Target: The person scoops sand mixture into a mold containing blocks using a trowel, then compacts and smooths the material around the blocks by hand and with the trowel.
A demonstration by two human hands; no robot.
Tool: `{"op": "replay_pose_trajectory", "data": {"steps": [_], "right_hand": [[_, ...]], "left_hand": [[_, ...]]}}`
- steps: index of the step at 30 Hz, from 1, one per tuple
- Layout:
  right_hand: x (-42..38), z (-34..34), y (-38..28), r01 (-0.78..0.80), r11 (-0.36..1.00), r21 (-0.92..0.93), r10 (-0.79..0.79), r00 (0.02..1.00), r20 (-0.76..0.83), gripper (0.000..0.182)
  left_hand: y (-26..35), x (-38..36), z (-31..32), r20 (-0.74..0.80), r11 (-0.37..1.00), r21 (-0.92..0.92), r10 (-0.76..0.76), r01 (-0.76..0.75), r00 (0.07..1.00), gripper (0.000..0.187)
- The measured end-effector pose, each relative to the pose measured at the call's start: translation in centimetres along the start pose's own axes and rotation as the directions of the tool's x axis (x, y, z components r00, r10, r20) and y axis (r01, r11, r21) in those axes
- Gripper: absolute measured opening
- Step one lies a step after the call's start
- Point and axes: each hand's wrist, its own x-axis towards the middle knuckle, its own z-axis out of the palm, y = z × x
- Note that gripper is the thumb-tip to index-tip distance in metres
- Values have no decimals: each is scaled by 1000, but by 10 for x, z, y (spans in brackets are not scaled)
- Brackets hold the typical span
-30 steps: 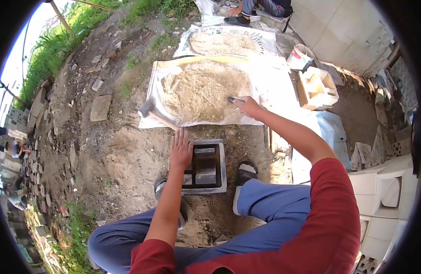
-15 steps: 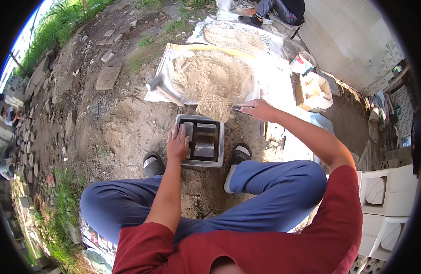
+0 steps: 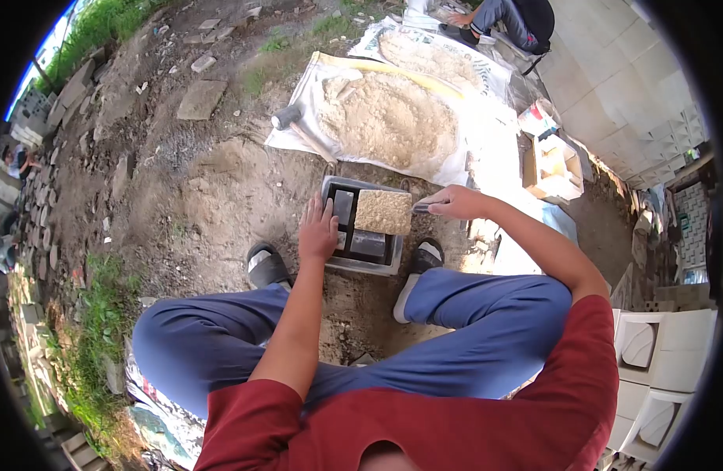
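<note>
A grey rectangular mold [image 3: 363, 267] with dark inner blocks lies on the dirt between my feet. My left hand [image 3: 319, 229] rests flat on its left edge, fingers stretched out. My right hand [image 3: 457, 202] is closed around the handle of a trowel [image 3: 421, 208]. The trowel's blade is covered by a flat load of sandy mix [image 3: 383, 212], held over the upper right part of the mold. Beyond the mold, a large heap of the same mix [image 3: 393, 118] is spread on a white sack [image 3: 287, 140].
A mallet [image 3: 286, 118] lies on the sack's left edge. Farther back are a second sandy heap [image 3: 432, 59] and a seated person [image 3: 506, 23]. To the right stand a bucket [image 3: 537, 119], a pale block [image 3: 553, 169] and stacked blocks [image 3: 640, 345].
My right hand has lowered the loaded trowel from the near edge of the heap to over the mold. My left hand stays on the mold's left edge. The view has shifted slightly.
</note>
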Motion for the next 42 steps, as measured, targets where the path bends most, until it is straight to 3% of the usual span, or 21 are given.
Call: {"op": "replay_pose_trajectory", "data": {"steps": [6, 10, 12, 13, 14, 16, 18, 22, 24, 28, 31, 39, 41, 42], "right_hand": [[1, -14, -38, -13, 982, -186, 32, 995, 99, 40], [6, -9, -37, -14, 986, -167, 38, 989, 143, 40], [4, -4, -34, -146, 987, -74, 157, 971, 178, 40], [6, 5, -27, -98, 994, 55, 87, 981, 172, 41], [6, 7, -18, -101, 994, 42, 92, 980, 178, 41], [-1, 10, -26, -357, 924, 135, 319, 917, 238, 42], [-1, 21, -27, -392, 900, 191, 345, 908, 236, 44], [14, 34, -58, -554, 734, 392, 504, 832, 232, 36], [27, 39, -81, -680, 581, 448, 648, 719, 250, 27], [45, 26, -97, -775, 434, 459, 668, 619, 413, 21], [47, 12, -105, -797, 407, 448, 609, 601, 518, 20], [28, -8, -108, -768, 426, 478, 581, 637, 506, 19], [19, -14, -112, -766, 440, 469, 568, 642, 515, 18], [10, -17, -119, -732, 488, 475, 591, 678, 438, 18]], "left_hand": [[4, 3, -3, -9, 1000, -14, -6, 6, 1000, 55], [0, 4, 2, -21, 1000, -29, -11, 10, 1000, 56], [0, 3, 4, -40, 999, -54, -10, 8, 999, 56], [1, 2, 2, -32, 999, -37, -20, 19, 999, 56], [3, 3, 2, -27, 999, -22, -29, 29, 999, 56], [4, 3, 0, -20, 999, -22, -40, 40, 999, 56], [6, 2, -3, -10, 999, -18, -49, 49, 999, 56], [5, 5, -3, 4, 998, 5, -63, 63, 998, 55], [5, 1, -1, -1, 998, 4, -56, 56, 998, 56], [9, 3, -7, 21, 997, -18, -80, 81, 997, 55], [11, 3, -10, 24, 995, -19, -98, 98, 995, 55], [10, 2, -10, 20, 997, -27, -69, 70, 997, 56], [9, 1, -9, 1, 999, 32, 5, -5, 1000, 58], [10, 0, -12, 4, 999, 36, 11, -12, 1000, 58]]}}
